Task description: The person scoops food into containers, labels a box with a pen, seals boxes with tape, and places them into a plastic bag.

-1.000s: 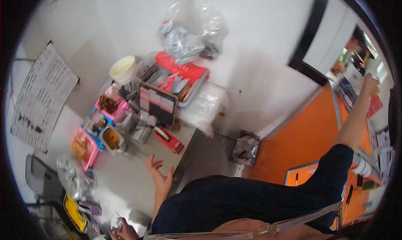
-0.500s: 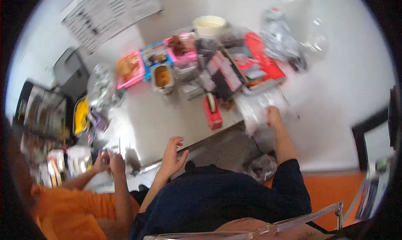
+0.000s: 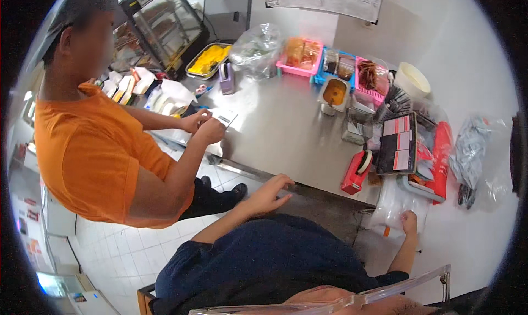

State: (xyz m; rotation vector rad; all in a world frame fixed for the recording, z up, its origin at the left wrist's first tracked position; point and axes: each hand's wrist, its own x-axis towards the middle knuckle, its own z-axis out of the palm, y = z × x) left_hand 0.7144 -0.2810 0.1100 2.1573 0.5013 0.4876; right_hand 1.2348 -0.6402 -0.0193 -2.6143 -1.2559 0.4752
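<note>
The short-sleeved shirt (image 3: 258, 254) is dark navy, the glasses-like frame (image 3: 401, 286) clear, and the fingers (image 3: 282, 179) bare.

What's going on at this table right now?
The person's right hand is at the clear plastic bags by the right end of the metal table; whether it grips one is unclear. Their left hand is open and empty near the front edge. On the left, a co-worker in an orange shirt has both hands together above the table.
</note>
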